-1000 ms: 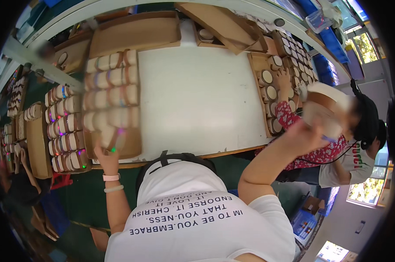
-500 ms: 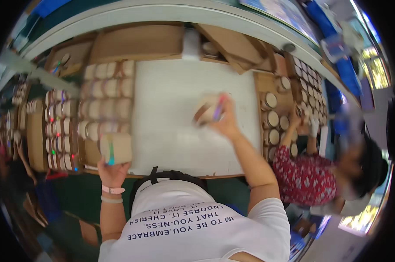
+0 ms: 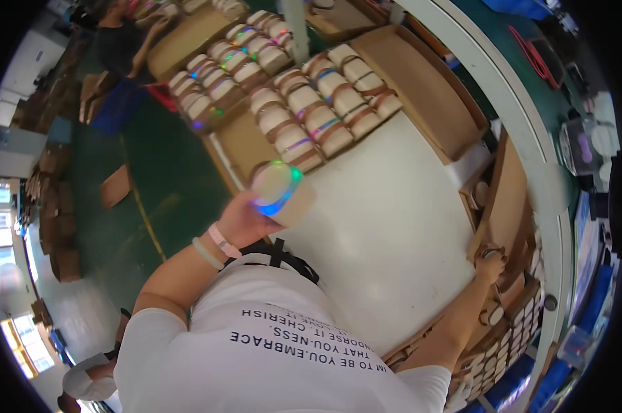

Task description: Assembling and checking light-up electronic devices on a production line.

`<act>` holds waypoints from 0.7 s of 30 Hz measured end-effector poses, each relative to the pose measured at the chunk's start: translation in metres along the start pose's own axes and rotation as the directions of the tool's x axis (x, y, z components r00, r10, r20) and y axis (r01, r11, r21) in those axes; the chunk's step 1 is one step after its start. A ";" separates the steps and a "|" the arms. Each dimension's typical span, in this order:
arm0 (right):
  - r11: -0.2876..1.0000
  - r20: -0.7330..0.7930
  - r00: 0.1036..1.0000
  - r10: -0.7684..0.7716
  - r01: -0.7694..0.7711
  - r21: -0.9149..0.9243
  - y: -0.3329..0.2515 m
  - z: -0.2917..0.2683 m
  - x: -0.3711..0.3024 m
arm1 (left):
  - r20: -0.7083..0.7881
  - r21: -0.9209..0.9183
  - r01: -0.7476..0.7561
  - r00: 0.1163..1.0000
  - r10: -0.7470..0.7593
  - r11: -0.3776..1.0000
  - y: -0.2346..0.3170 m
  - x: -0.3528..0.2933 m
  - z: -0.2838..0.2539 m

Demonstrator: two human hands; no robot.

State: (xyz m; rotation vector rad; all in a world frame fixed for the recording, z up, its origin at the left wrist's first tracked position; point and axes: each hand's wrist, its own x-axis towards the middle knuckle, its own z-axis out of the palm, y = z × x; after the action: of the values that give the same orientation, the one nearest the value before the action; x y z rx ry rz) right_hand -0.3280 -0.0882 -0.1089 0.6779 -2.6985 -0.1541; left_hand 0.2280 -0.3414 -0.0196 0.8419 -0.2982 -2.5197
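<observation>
My left hand [image 3: 245, 224] is closed round a cream cylinder [image 3: 272, 184] with a glowing blue and green band, held above the table's near left corner. A tan side of it blurs toward the right. My right arm reaches far out to the right. Its hand [image 3: 491, 267] is closed at the edge of the cardboard there, round a small cylinder [image 3: 488, 252] of which only the brownish rim shows. Left of the white table [image 3: 387, 227], a cardboard tray [image 3: 237, 148] holds rows of cream cylinders [image 3: 314, 113] with brown bands, some lit in colours.
Beyond the tray lie more lit cylinders [image 3: 230, 63] in rows. An open cardboard box [image 3: 421, 89] runs along the far side, under a white metal beam [image 3: 490, 89]. More cylinders [image 3: 507, 351] stand at the lower right. Another person [image 3: 122, 41] works at the upper left.
My view has swung to the left, so the scene is turned. My right hand has gone from mid-table with a cylinder to the cardboard on the right. My left hand still holds a cylinder.
</observation>
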 end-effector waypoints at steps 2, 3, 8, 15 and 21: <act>0.994 0.363 0.931 0.038 0.004 -0.114 -0.033 -0.036 -0.013 | -0.032 -0.020 0.002 0.999 -0.003 1.000 0.001 -0.001 -0.001; 0.995 0.363 0.931 0.025 0.010 -0.095 -0.043 -0.041 -0.022 | -0.019 -0.015 0.009 1.000 -0.009 1.000 0.002 0.000 0.000; 0.959 0.524 0.827 -0.205 0.064 0.275 -0.074 -0.042 -0.105 | 0.051 -0.072 0.051 0.998 -0.048 0.996 0.004 0.005 -0.010; 0.898 0.571 0.758 -0.314 0.043 0.437 -0.187 -0.120 -0.243 | 0.152 -0.053 0.018 0.988 -0.010 0.998 0.011 -0.010 -0.021; 0.848 0.414 0.845 -0.340 0.085 0.523 -0.265 -0.137 -0.305 | 0.184 -0.146 0.035 0.983 -0.007 0.989 0.025 -0.020 -0.031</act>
State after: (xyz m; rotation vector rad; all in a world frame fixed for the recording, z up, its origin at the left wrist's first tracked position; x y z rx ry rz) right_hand 0.0885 -0.1784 -0.1259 1.2539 -3.1732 0.3721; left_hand 0.2697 -0.3548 -0.0251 0.5593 -0.1585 -2.6062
